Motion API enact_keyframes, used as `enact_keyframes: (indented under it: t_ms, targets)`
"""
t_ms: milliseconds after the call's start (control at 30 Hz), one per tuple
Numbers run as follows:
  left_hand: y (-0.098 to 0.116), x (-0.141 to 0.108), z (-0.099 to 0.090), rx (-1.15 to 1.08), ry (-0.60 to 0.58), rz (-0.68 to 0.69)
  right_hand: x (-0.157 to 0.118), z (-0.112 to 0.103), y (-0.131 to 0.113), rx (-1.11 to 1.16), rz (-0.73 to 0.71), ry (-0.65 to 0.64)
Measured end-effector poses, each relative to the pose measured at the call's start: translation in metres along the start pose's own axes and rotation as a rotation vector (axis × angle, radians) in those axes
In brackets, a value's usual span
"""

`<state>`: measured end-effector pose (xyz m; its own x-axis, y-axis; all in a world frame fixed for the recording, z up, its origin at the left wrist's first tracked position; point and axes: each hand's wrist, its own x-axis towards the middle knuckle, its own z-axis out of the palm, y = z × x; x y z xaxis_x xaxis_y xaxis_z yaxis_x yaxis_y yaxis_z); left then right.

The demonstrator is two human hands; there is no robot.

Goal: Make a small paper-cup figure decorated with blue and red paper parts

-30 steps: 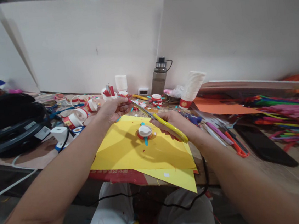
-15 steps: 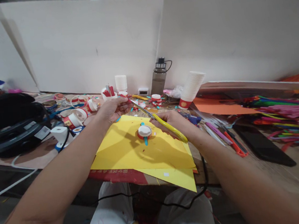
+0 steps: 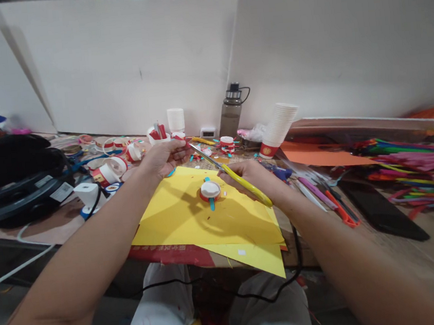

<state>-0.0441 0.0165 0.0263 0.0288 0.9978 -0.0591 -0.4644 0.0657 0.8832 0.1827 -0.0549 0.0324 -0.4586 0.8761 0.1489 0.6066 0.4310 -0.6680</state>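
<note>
My right hand [image 3: 247,177] is closed round the yellow handles of the scissors [image 3: 240,180], whose blades point up and left. Their tips are right beside a small red piece [image 3: 187,143], pinched between the fingertips of my left hand [image 3: 168,157]. I cannot tell if the blades touch it. Below, on a yellow sheet [image 3: 168,219], stands a cut-down paper cup [image 3: 210,189] with a white top, a red side and blue strips sticking out at front and back. Dark scraps lie around it.
Behind my hands are a similar cup piece [image 3: 227,143], a water bottle [image 3: 230,112] and a leaning stack of paper cups [image 3: 278,127]. To the right lie a phone [image 3: 381,210], cutters [image 3: 340,206] and pipe cleaners [image 3: 426,161]. A black headset [image 3: 17,178] sits at left.
</note>
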Motion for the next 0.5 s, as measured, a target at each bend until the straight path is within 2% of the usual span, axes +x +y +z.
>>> enact_keyframes:
  t_ms: [233, 500]
  targets:
    - [0.0002, -0.0002, -0.0001, -0.004, -0.005, 0.001, 0.0001, -0.0009, 0.0005, -0.046, -0.014, -0.006]
    - [0.0015, -0.0025, 0.0011, 0.002, -0.006, 0.003, 0.0005, -0.0005, 0.0043, -0.091, -0.128, -0.01]
